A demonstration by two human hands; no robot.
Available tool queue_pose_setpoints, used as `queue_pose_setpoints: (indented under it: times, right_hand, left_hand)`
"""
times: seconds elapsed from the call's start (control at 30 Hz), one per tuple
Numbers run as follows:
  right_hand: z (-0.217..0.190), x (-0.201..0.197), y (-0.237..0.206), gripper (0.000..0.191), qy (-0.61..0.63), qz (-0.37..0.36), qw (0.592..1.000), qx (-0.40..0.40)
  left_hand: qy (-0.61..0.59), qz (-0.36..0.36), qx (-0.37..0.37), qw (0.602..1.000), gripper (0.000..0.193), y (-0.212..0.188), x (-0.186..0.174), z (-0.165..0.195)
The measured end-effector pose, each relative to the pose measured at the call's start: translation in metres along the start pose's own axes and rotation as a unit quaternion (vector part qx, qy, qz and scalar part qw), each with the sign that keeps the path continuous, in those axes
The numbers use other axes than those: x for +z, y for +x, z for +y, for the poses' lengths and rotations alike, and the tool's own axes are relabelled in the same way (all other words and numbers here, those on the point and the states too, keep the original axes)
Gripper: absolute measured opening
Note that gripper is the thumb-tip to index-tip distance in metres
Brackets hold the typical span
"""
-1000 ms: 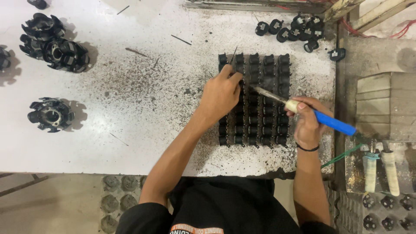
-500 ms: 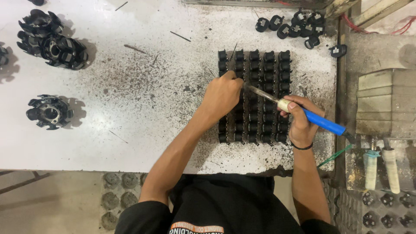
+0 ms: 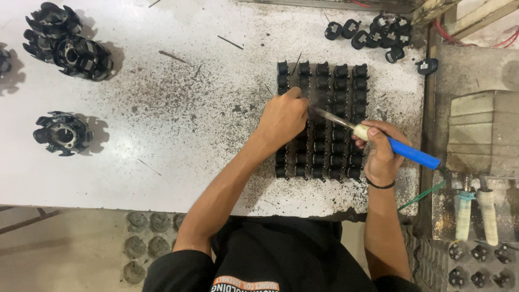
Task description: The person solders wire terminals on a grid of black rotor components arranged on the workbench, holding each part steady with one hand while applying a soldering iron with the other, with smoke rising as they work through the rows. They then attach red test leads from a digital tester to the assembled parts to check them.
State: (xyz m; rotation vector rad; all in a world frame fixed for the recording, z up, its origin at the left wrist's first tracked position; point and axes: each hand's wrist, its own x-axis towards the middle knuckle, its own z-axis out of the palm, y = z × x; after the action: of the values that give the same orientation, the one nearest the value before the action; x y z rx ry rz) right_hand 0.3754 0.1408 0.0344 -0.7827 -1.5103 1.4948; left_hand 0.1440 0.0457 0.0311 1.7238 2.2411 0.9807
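Observation:
Rows of small black bobbin-like parts point(image 3: 340, 86) stand packed in a block on the white, soot-speckled table point(image 3: 162, 97). My left hand point(image 3: 282, 119) rests on the block's left columns, fingers curled and pressing on the parts; a thin wire sticks up past it. My right hand point(image 3: 381, 154) grips a soldering iron with a blue handle point(image 3: 413, 154), held like a pen. Its metal tip point(image 3: 324, 113) points left and meets the parts right beside my left fingertips.
Loose black parts point(image 3: 373, 30) lie at the table's back right. Round black stator-like pieces sit at the far left point(image 3: 65, 43) and mid left point(image 3: 62, 132). A cluttered side bench with white tubes point(image 3: 476, 211) adjoins on the right. Thin wire bits lie scattered.
Both hands shifted slightly down the block toward me; the iron's tip stays against the parts beside my left fingers.

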Motion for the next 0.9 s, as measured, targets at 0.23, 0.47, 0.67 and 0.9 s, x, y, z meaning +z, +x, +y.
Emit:
queue_pose_setpoints:
  times: [0.23, 0.47, 0.67, 0.9]
  right_hand:
    - [0.0038, -0.0013, 0.0005, 0.026, 0.015, 0.009, 1.000, -0.017]
    - [0.0043, -0.0016, 0.0001, 0.026, 0.013, 0.016, 1.000, -0.009]
    - [0.0035, 0.0003, 0.0004, 0.026, 0.020, 0.011, 1.000, -0.012]
    - [0.0024, -0.0095, 0.0041, 0.026, 0.020, -0.007, 1.000, -0.004]
  left_hand:
    - [-0.036, 0.035, 0.002, 0.999, 0.015, -0.0042, -0.0023, -0.0016]
    - [-0.028, 0.047, -0.003, 0.998, 0.012, -0.0039, 0.0000, -0.0045]
    - [-0.030, 0.050, 0.005, 0.998, 0.010, -0.0039, 0.0006, -0.0064]
    - [-0.016, 0.043, 0.014, 0.999, 0.008, 0.0033, -0.0032, -0.0011]
